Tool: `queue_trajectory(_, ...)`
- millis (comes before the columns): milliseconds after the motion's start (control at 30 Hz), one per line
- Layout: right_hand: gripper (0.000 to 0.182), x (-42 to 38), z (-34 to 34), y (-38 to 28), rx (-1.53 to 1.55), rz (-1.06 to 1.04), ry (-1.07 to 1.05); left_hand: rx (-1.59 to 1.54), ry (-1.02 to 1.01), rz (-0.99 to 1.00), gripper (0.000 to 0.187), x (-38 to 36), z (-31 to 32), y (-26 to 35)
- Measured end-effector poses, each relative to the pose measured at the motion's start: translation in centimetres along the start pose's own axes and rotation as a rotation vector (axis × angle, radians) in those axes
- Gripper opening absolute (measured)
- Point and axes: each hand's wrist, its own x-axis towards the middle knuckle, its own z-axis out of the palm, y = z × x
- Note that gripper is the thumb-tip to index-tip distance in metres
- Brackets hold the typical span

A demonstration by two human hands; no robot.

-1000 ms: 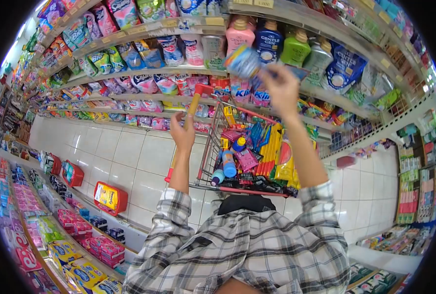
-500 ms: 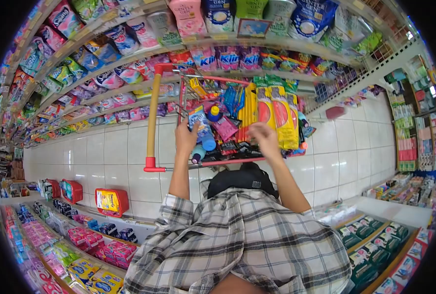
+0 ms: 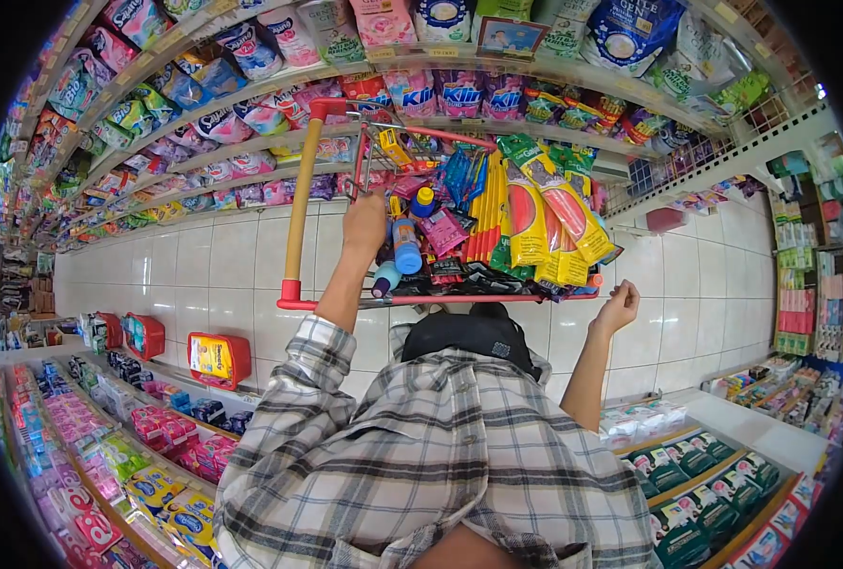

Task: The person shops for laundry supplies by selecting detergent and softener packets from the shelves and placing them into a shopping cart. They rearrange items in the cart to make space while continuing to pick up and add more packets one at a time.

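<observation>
A shopping cart with a yellow handle (image 3: pixel 302 204) and red corners holds several packed goods. My left hand (image 3: pixel 365 224) is closed at the cart's near-left part, beside a blue bottle (image 3: pixel 406 248); what its fingers grip is hidden. My right hand (image 3: pixel 617 308) hangs off the cart's right end, fingers curled in, and no object shows in it. Inside the cart lie yellow packs with red fronts (image 3: pixel 528 220), a pink pack (image 3: pixel 442 231), blue packs (image 3: pixel 464 178) and a yellow-capped bottle (image 3: pixel 422 201). A light-blue bottle (image 3: pixel 385 277) lies at the near edge.
Shelves of pouches (image 3: pixel 461 95) curve along the far side. Red baskets (image 3: pixel 220 360) stand at the left on the tiled floor (image 3: pixel 215 256). Low shelves with pink packs (image 3: pixel 163 427) and green packs (image 3: pixel 715 512) flank my body. A white rack (image 3: pixel 715 161) is at the right.
My right hand has left the yellow packs and moved right, out of the cart. My left hand is now higher, off the blue pack. Some yellow and green packs have shifted and tilt differently.
</observation>
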Motion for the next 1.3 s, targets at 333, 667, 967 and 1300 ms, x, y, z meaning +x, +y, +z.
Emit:
queue_trajectory(333,0.036,4.2,-1.0,10.9,-0.286,0.211,-0.192,0.152,-0.075,0.062,0.023,-0.6,1.6,-0.1)
queue_trajectory(667,0.032,6.9,-0.1,12.6,-0.036,0.597,-0.364,-0.055,0.035,0.042,0.037,4.5,-11.9,6.0)
queue_trajectory(967,0.021,9.0,-0.2,14.4,-0.094,0.554,-0.521,-0.299,0.672,0.559,0.025,20.1,-30.7,15.2)
queue_trajectory(1300,0.032,8.0,0.3,13.7,-0.163,0.508,-0.396,0.037,0.319,0.031,0.069,38.0,-37.3,19.3)
